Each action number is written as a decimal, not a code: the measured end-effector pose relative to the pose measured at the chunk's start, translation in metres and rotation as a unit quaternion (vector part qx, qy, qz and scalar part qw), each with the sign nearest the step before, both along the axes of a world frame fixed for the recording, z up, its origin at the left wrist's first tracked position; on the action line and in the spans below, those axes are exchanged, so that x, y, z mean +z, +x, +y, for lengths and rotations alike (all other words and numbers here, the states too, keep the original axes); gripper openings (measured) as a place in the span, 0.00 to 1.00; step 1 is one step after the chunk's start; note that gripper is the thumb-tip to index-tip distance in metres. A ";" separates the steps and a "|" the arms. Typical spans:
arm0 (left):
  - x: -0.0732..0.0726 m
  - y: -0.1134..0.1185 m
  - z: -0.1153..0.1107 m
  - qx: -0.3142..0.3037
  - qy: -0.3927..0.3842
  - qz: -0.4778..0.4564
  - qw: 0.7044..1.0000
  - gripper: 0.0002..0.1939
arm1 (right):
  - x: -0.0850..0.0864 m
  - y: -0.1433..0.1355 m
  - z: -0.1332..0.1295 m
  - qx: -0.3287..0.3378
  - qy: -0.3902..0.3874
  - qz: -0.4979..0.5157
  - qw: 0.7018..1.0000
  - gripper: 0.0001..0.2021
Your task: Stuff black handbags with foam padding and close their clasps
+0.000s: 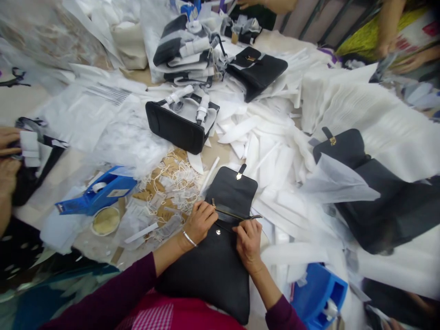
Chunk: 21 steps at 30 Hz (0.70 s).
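left hand (201, 220): fingers curled, clamped on zip edge of black handbag (220, 256)
right hand (248, 238): fingers pinched together on zipper (237, 215), at its right end
black handbag: flat on bench (68, 169) at near edge, flap (233, 188) thrown open away from person
left of bag: heap of paper tags (172, 183), blue tape dispenser (99, 192)
right of bag: white foam strips (275, 151), second black bag (374, 197)
far left: another person's hands (7, 156) on a strap

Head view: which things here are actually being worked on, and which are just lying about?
In hand:
- black leather handbag with its flap open
- gold zip along its opening
- left hand at the zip's left end
- right hand near the zip pull

Lying about:
- blue plastic tape dispenser
- pile of brown paper tags
- white foam strips
- black bag with wrapped handles
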<state>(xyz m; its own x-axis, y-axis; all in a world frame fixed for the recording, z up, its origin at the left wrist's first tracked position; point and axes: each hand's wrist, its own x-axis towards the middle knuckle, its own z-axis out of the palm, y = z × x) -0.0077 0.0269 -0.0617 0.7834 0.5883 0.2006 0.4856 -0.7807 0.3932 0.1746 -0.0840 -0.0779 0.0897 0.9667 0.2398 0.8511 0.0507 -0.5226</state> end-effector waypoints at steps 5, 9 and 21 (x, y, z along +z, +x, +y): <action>-0.002 -0.001 -0.001 -0.001 0.001 -0.021 1.000 0.10 | 0.004 0.006 -0.005 0.030 0.005 0.024 0.999 0.10; 0.000 -0.001 -0.001 -0.011 -0.008 -0.040 0.999 0.10 | 0.007 0.008 -0.005 0.042 0.010 0.039 0.998 0.10; 0.001 0.010 0.006 0.028 -0.064 0.007 0.998 0.06 | 0.003 0.007 0.010 -0.022 -0.059 0.051 0.997 0.06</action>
<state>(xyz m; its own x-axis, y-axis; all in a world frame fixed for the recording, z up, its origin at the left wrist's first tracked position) 0.0024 0.0329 -0.0610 0.7504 0.6517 0.1109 0.5334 -0.6960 0.4807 0.1819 -0.0739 -0.0749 0.1514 0.9822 0.1115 0.7932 -0.0534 -0.6066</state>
